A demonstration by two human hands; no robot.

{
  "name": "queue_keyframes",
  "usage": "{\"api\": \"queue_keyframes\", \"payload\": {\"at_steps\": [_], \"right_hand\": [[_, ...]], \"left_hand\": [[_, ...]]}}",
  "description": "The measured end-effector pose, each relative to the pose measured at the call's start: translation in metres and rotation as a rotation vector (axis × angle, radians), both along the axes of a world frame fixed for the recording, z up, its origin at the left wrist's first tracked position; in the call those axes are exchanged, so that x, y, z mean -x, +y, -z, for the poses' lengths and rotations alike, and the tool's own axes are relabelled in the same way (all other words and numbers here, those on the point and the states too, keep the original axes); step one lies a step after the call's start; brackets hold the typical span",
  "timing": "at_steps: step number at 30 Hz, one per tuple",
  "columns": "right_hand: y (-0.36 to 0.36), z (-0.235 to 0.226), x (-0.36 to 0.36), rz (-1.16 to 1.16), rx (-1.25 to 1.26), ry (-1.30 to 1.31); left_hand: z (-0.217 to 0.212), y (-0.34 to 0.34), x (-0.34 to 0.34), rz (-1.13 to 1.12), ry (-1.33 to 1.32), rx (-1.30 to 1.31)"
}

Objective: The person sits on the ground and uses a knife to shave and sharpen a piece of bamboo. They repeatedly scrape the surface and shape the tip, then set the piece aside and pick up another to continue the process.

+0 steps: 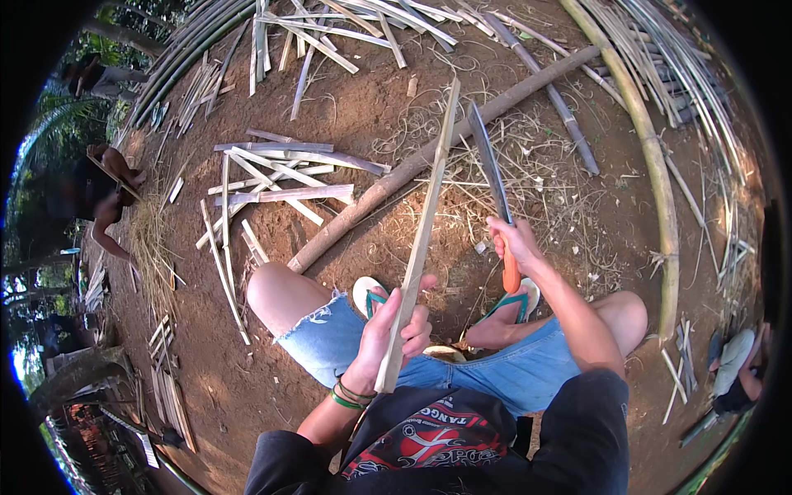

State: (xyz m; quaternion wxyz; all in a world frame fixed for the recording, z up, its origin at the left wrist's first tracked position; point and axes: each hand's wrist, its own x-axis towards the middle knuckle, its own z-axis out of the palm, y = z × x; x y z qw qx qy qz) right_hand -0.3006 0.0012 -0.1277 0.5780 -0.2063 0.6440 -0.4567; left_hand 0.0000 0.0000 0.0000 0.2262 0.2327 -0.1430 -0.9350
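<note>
My left hand (pixel 390 332) is closed round the lower part of a long split bamboo strip (pixel 430 206), which slants up and away from me. In my right hand (pixel 513 245) is a machete (pixel 492 165) with an orange handle and a long dark blade pointing away. The blade stands to the right of the strip, apart from it. Beyond both, a brown wooden pole (pixel 388 188) lies slantwise on the soil, passing behind the strip and the blade tip.
Split bamboo pieces (pixel 285 194) lie heaped ahead on the left, with more strips (pixel 346 33) farther off. A long bamboo pole (pixel 652 157) curves along the right. Thin shavings (pixel 536 177) litter the soil. Other people (pixel 103 186) sit at the left and far right edges.
</note>
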Motion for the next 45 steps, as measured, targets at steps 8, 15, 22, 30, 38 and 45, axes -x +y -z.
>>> {"api": "queue_keyframes", "payload": {"at_steps": [8, 15, 22, 30, 38, 45], "right_hand": [[-0.009, -0.091, -0.046, -0.047, 0.344, -0.223], [-0.012, -0.116, -0.064, -0.170, 0.472, -0.140], [-0.009, -0.114, -0.058, -0.173, 0.497, 0.037], [-0.001, -0.115, -0.061, -0.324, 0.580, 0.170], [0.003, -0.111, -0.063, -0.465, 0.581, 0.182], [-0.006, -0.105, -0.047, -0.223, 0.569, 0.160]], "left_hand": [[0.048, -0.042, 0.040, -0.408, -0.739, 1.181], [0.053, -0.027, 0.069, -0.313, -0.937, 1.464], [0.083, -0.024, 0.073, -0.403, -0.807, 1.591], [-0.041, -0.176, 0.062, -0.545, -0.276, 0.917], [-0.111, -0.265, 0.092, -0.211, 0.036, 0.581], [-0.146, -0.268, 0.051, -0.583, -0.064, 0.729]]}}
